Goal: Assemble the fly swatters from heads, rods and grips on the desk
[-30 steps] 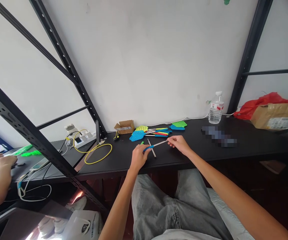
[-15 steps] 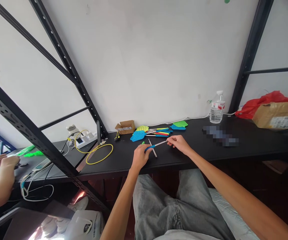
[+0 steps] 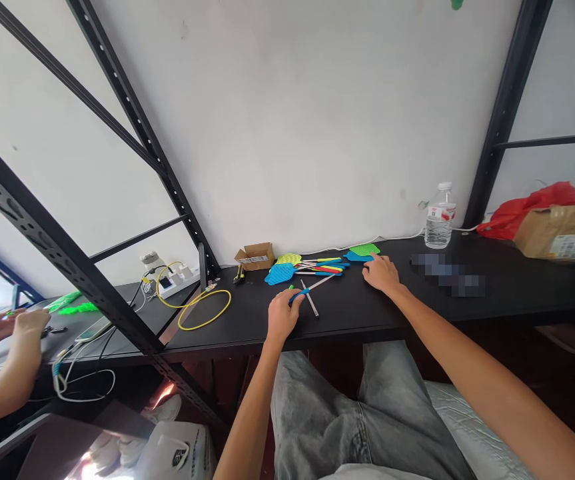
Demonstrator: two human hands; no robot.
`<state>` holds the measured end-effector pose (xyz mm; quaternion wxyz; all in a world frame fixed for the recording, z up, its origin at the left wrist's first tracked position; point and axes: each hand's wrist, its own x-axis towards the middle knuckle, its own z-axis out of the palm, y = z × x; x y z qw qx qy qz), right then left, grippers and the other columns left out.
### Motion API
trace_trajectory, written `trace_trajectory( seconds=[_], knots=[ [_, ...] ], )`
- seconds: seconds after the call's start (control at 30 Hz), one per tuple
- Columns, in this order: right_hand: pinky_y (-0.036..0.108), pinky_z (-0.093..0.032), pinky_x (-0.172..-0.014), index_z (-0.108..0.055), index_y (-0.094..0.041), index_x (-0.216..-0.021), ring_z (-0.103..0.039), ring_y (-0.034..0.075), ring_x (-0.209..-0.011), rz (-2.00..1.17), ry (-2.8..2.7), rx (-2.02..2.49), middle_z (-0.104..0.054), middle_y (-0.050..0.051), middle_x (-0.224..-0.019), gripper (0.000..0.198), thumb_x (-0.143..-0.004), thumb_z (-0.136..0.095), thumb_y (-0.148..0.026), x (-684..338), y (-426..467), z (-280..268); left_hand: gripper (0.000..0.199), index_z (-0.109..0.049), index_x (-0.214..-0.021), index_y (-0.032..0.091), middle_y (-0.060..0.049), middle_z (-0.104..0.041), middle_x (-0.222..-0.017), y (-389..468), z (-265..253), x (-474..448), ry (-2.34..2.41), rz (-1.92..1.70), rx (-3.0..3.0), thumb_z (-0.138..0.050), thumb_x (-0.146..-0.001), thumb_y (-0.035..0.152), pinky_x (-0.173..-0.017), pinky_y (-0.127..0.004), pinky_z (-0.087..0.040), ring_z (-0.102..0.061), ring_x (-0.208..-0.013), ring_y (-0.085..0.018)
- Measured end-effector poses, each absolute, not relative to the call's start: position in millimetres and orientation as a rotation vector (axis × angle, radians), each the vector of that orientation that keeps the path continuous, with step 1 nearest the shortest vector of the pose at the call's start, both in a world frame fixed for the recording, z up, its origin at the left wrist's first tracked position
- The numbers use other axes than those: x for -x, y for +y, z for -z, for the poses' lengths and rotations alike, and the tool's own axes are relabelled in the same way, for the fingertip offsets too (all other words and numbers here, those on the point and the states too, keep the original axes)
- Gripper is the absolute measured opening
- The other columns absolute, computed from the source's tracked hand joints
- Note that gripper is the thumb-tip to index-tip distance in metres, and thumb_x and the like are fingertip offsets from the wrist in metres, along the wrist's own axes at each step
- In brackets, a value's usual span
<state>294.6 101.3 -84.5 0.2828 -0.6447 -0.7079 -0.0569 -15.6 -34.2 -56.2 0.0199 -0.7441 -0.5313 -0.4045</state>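
Off the rod (image 3: 322,284) goes our right hand (image 3: 382,273), now at the blue paddle (image 3: 359,256) just ahead, its grip unclear! Our left hand (image 3: 282,312) still pinches the handle (image 3: 300,295).

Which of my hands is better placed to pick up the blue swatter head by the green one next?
Probably your right hand: it is close beside the blue swatter head, though contact is unclear. Your left hand is farther off and holds a blue-handled rod.
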Motion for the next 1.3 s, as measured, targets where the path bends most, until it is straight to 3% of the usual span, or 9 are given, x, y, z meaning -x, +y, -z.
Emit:
trace_trajectory(
  seconds=[0.37,0.47,0.57,0.67,0.77,1.0,1.17,1.3],
  knots=[
    [0.045,-0.043,-0.093,-0.067,-0.017,-0.116,-0.049,0.031,-0.112,0.335,-1.755,1.33,-0.063,0.012,-0.121,0.041,-0.084,-0.042,-0.014,-288.9,88.2,81.2,0.029,-0.07,-0.105,0.024,-0.004,-0.072,-0.099,-33.8,56.7,16.0,-1.654,1.342,2.284,-0.048,-0.095,0.041,-0.069,-0.025,-0.046,-0.065,-0.088,-0.019],
    [0.042,-0.045,-0.091,-0.068,-0.018,-0.112,-0.053,0.029,-0.106,0.209,-1.55,1.23,-0.065,0.011,-0.115,0.037,-0.084,-0.044,-0.02,-296.0,82.4,76.8,0.03,-0.07,-0.105,0.024,-0.005,-0.072,-0.1,-33.4,56.9,16.7,-1.665,1.357,2.276,-0.048,-0.095,0.042,-0.069,-0.026,-0.046,-0.065,-0.088,-0.019],
    [0.041,-0.049,-0.083,-0.068,-0.018,-0.109,-0.06,0.025,-0.087,-0.038,-1.29,1.176,-0.066,0.011,-0.106,0.035,-0.081,-0.05,-0.028,-308.6,83.2,79.0,0.03,-0.07,-0.104,0.024,-0.005,-0.072,-0.098,-32.1,57.7,18.0,-1.658,1.364,2.271,-0.048,-0.094,0.041,-0.074,-0.027,-0.047,-0.065,-0.09,-0.02],
    [0.038,-0.051,-0.072,-0.061,-0.016,-0.118,-0.06,0.021,-0.073,-0.255,-1.065,1.131,-0.067,0.01,-0.097,0.046,-0.075,-0.057,-0.033,-318.9,85.8,84.3,0.028,-0.07,-0.104,0.024,-0.005,-0.071,-0.096,-30.3,58.4,19.5,-1.652,1.367,2.266,-0.049,-0.094,0.04,-0.076,-0.028,-0.047,-0.064,-0.089,-0.02],
    [0.036,-0.05,-0.069,-0.057,-0.018,-0.121,-0.059,0.02,-0.073,-0.319,-0.995,1.054,-0.066,0.008,-0.092,0.051,-0.073,-0.061,-0.036,-320.2,83.8,85.2,0.026,-0.07,-0.105,0.024,-0.005,-0.07,-0.094,-29.9,58.0,20.1,-1.662,1.351,2.25,-0.052,-0.093,0.038,-0.076,-0.029,-0.047,-0.063,-0.088,-0.02],
    [0.038,-0.049,-0.081,-0.057,-0.019,-0.12,-0.062,0.025,-0.09,-0.216,-1.182,1.036,-0.067,0.009,-0.099,0.046,-0.081,-0.057,-0.043,-306.4,57.7,72.5,0.019,-0.071,-0.102,0.026,-0.004,-0.068,-0.093,-32.6,54.9,19.2,-1.698,1.389,2.211,-0.057,-0.088,0.029,-0.081,-0.033,-0.046,-0.059,-0.092,-0.021],
    [0.035,-0.05,-0.073,-0.061,-0.023,-0.118,-0.063,0.023,-0.076,-0.384,-1.554,1.133,-0.069,0.005,-0.089,0.044,-0.079,-0.06,-0.043,-298.7,47.1,70.9,0.017,-0.071,-0.098,0.026,-0.004,-0.066,-0.095,-30.3,56.8,22.4,-1.763,1.476,2.172,-0.063,-0.083,0.024,-0.08,-0.033,-0.045,-0.059,-0.092,-0.021],
    [0.035,-0.052,-0.067,-0.054,-0.024,-0.127,-0.064,0.021,-0.068,-0.643,-1.656,1.072,-0.069,0.002,-0.079,0.054,-0.076,-0.062,-0.039,-297.0,46.1,70.5,0.016,-0.071,-0.093,0.026,-0.002,-0.064,-0.091,-27.0,59.2,27.4,-1.849,1.572,2.146,-0.065,-0.078,0.022,-0.078,-0.031,-0.046,-0.06,-0.088,-0.019]
  ],
)
